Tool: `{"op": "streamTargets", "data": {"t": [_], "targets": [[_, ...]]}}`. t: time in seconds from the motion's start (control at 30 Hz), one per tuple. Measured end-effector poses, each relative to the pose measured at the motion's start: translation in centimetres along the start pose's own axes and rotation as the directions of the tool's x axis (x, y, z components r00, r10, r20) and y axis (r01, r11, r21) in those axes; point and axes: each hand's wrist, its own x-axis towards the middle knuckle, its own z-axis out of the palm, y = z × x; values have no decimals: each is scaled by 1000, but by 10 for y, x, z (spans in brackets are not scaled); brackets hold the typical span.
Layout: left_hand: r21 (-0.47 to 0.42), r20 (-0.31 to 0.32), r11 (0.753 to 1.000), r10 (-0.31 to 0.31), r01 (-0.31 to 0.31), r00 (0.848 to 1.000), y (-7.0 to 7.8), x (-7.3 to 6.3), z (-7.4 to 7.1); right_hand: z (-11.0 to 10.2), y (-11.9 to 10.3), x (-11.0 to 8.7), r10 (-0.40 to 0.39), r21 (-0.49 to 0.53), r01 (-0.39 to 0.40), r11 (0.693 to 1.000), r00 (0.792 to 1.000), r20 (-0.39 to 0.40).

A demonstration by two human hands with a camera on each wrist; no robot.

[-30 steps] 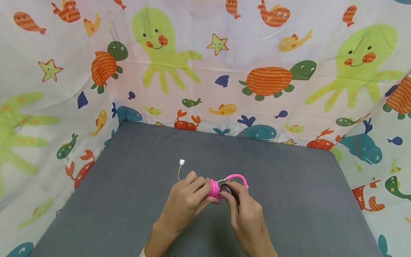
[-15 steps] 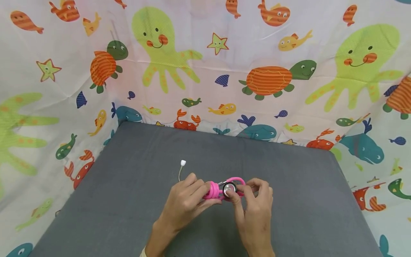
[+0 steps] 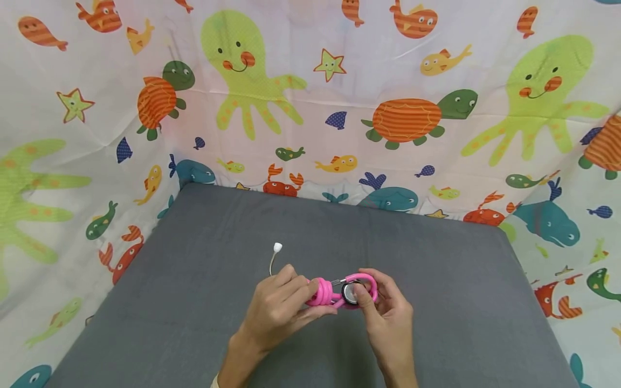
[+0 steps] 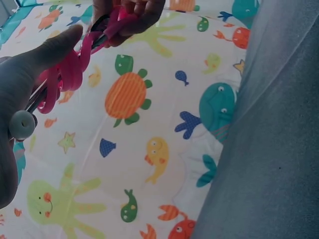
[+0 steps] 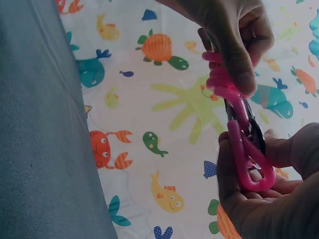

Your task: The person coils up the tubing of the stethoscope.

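A pink stethoscope (image 3: 322, 292) is held up between both hands, its tubing wound in several coils around itself. My left hand (image 3: 278, 302) grips the coiled part, thumb below and fingers over it. Past that hand pokes a metal ear tube with a white ear tip (image 3: 277, 247); the ear tip (image 4: 22, 124) also shows close up in the left wrist view. My right hand (image 3: 390, 318) pinches the tubing loop and the round chest piece (image 3: 351, 292), thumb on its silver face. In the right wrist view the pink loop (image 5: 259, 183) lies across the right fingers.
Below the hands spreads a grey cloth-covered table (image 3: 436, 285). White fabric with printed sea animals (image 3: 310, 97) hangs along its back and both sides.
The right hand has shifted its grip from the chest piece's edge to the loop, with the thumb now on the disc. The chest piece has turned face up. The left hand keeps its hold.
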Motion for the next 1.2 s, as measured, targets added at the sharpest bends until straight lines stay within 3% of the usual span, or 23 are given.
{"op": "streamTargets", "data": {"t": [0.1,0.27,0.4,0.5,0.67,0.87,1.0,1.2], "targets": [[-35,-7,999,-6,5,1000,2,0,0,3,5,-2,-92,-15,91,996,995,-38],[-79,-40,996,27,-30,999,5,0,4,10,10,-5,-203,1,206,979,968,-149],[-112,-52,993,17,-23,998,7,0,4,12,12,-6,-214,46,229,972,952,-219],[-118,-49,993,11,-17,999,8,0,4,10,12,-6,-175,107,203,973,959,-225],[-116,-41,993,-2,-2,999,7,0,3,7,8,-8,-94,147,122,982,978,-187],[-115,-14,993,-35,33,999,8,-1,2,2,6,-8,-74,139,92,986,988,-132],[-101,-5,994,-37,36,999,7,0,1,-4,5,-6,-82,80,84,993,996,-35],[-66,5,998,-20,21,1000,6,2,-2,-10,3,-2,-142,34,139,990,985,99]]}}
